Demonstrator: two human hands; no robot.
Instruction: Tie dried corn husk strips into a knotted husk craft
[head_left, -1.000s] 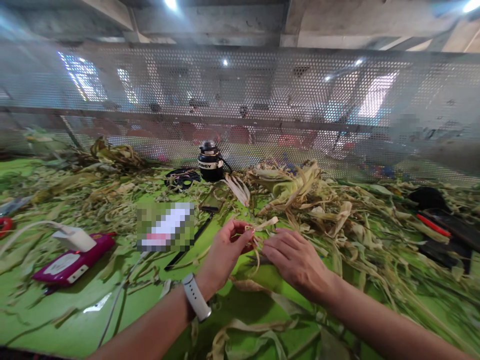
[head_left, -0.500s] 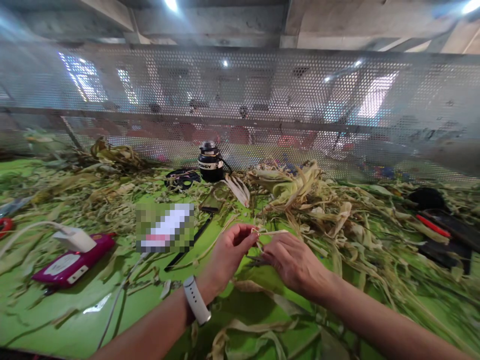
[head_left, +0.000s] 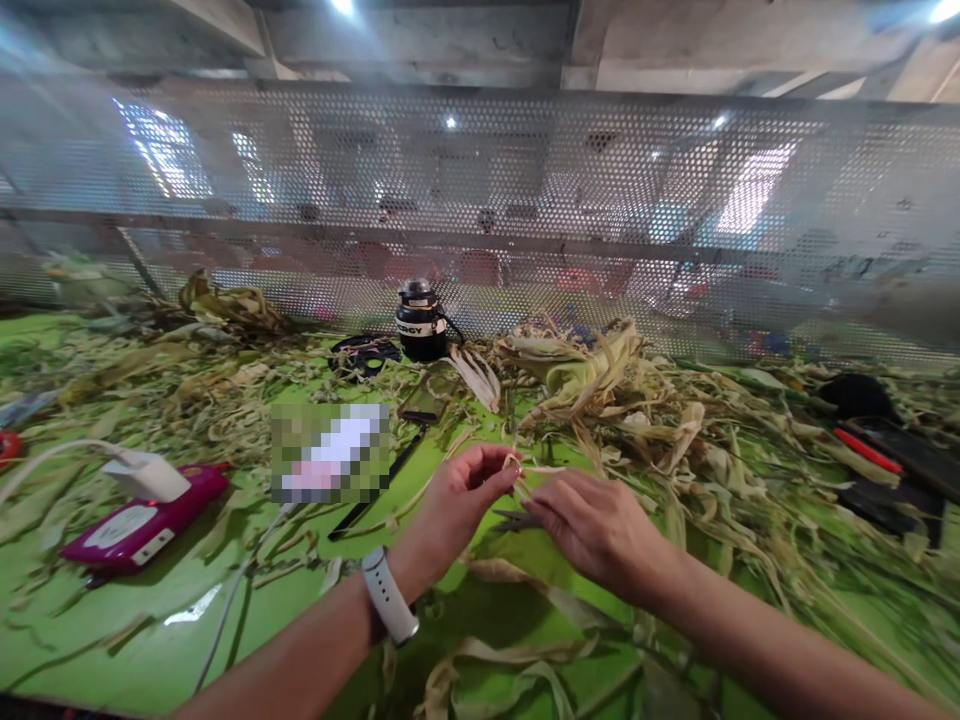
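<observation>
My left hand (head_left: 457, 505), with a white watch on its wrist, pinches a thin pale strip of corn husk (head_left: 553, 470) between thumb and forefinger. The strip bends in a small loop at the fingertips. My right hand (head_left: 600, 525) is closed on the same strip, just to the right. Grey pointed blades, like those of small scissors (head_left: 514, 521), stick out leftward under the right fingers; their handles are hidden. Both hands are above the green table (head_left: 480, 600). Below them lie longer dry husk strips (head_left: 517, 655).
To the left are a purple power strip (head_left: 142, 520) with a white charger (head_left: 150, 476), and a blurred-out phone (head_left: 334, 455) on a cable. A black jar-shaped bottle (head_left: 422, 325) stands by the perforated metal screen (head_left: 480, 180). Husk heaps (head_left: 585, 370) spread along the back and right.
My right hand has shifted slightly right and down, and more of the grey blades shows beneath it. My left hand keeps its pinch on the husk strip.
</observation>
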